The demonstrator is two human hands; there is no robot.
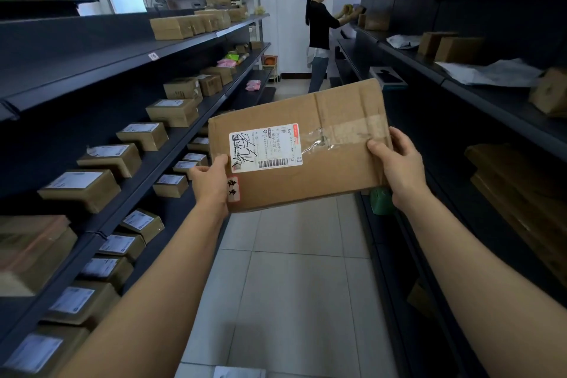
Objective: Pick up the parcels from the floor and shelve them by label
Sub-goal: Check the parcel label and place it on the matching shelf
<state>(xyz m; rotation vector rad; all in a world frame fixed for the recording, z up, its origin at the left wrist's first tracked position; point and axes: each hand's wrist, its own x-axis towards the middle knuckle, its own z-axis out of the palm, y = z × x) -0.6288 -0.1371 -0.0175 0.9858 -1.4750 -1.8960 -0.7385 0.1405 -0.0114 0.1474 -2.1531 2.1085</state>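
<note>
— Dark shelving flanks both hands; where's the parcel?

— Flat cardboard box (302, 144), held up between them, left hand (211, 182) and right hand (399, 164) clamped on opposite edges.

— Handling?

— Probably stiff and light; grip the edges.

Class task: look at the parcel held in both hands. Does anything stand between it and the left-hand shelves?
Nothing visible does. The parcel, held by the left hand and right hand, hangs over the aisle; only open air separates it from the left shelves, though small boxes already fill much of them.
</note>
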